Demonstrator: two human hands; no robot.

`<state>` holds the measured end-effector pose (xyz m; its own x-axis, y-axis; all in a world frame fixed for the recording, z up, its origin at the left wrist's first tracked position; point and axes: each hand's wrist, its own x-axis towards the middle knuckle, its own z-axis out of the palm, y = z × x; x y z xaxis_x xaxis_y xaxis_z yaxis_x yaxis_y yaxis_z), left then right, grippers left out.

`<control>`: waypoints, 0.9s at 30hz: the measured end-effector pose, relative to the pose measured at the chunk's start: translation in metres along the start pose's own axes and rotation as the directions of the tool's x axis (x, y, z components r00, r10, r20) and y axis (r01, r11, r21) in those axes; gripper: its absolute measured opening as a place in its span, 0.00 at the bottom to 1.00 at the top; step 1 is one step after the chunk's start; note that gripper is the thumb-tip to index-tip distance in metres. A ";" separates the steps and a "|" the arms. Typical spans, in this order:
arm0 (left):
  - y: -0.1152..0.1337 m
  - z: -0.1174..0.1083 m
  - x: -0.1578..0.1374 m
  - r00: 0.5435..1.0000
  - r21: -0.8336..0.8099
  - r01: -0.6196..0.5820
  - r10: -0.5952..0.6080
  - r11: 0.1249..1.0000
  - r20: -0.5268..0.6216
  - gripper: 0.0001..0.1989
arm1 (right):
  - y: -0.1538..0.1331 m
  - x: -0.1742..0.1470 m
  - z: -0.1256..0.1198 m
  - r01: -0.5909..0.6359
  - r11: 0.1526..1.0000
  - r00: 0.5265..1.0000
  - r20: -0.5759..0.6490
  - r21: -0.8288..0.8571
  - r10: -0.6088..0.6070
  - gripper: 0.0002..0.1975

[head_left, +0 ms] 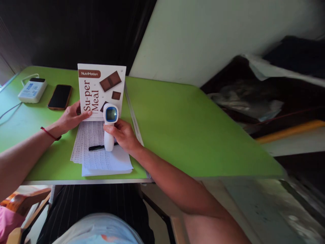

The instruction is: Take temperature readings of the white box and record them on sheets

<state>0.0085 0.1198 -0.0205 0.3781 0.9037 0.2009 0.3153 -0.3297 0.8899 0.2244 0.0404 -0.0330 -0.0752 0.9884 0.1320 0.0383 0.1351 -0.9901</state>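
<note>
White device (32,92) being borne by green table (203,135) at far left; dark-screened phone (60,97) being supported just beside it. Box (101,83) with chocolate pictures being held upright by left hand (72,117), clamped on lower left corner, thumb being pressed across front. Below box, written papers (104,163) being partly covered by black pen (96,147). White thermometer (109,139) being gripped by right hand (124,135), closed around handle, screen being turned toward camera, before box's lower right part.

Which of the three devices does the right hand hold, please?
The thermometer, white with a blue-rimmed screen; the phone and the corded box lie on the table.
</note>
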 end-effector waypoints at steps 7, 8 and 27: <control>0.001 0.001 0.001 0.999 -0.122 -0.015 0.010 0.992 -0.042 0.28 | -0.001 0.004 -0.008 0.005 1.000 0.999 0.049 -0.011 -0.005 0.15; 0.001 0.001 0.002 0.999 -0.137 -0.017 0.011 0.990 -0.047 0.29 | -0.002 0.005 -0.012 0.011 1.000 0.998 0.060 -0.017 -0.010 0.15; -0.028 -0.015 0.019 0.983 0.176 -0.112 0.135 0.978 -0.126 0.36 | -0.001 0.025 -0.090 -0.045 0.451 0.997 -0.010 -0.892 0.081 0.17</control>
<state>-0.0063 0.1501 -0.0354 0.3046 0.8782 0.3688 0.4190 -0.4713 0.7761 0.3117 0.0709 -0.0244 -0.0620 0.9967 0.0517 0.9091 0.0778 -0.4093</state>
